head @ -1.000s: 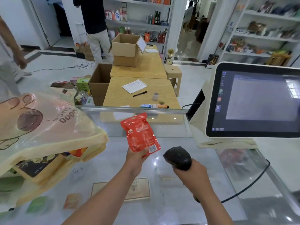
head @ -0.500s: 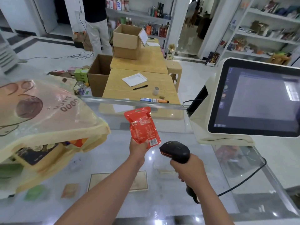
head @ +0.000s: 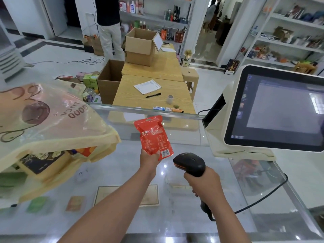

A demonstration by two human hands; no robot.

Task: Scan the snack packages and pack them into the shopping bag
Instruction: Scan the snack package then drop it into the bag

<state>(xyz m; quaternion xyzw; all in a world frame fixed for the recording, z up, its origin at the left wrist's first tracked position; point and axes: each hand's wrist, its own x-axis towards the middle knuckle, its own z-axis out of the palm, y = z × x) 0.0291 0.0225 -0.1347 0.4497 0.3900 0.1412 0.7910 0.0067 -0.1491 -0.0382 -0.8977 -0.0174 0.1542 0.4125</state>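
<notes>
My left hand (head: 149,159) grips the bottom edge of a red snack pouch (head: 152,135), held upright over the glass counter (head: 122,214), its barcode at the lower right corner. My right hand (head: 204,181) grips the handle of a black barcode scanner (head: 190,163), whose head sits just right of the barcode and faces it. A yellow shopping bag (head: 49,123) printed "GOOD LUCK" lies on its side at the left, mouth toward the middle, with several packages showing inside.
A white checkout terminal (head: 273,109) with a lit screen stands at the right; the scanner's cable (head: 263,197) runs across the counter. Beyond the counter are wooden tables, cardboard boxes (head: 140,46), shelves, and a person standing at the back.
The pouch and scanner have drawn closer together. The pouch's barcode corner is now next to the scanner head. The camera view tilted down slightly.
</notes>
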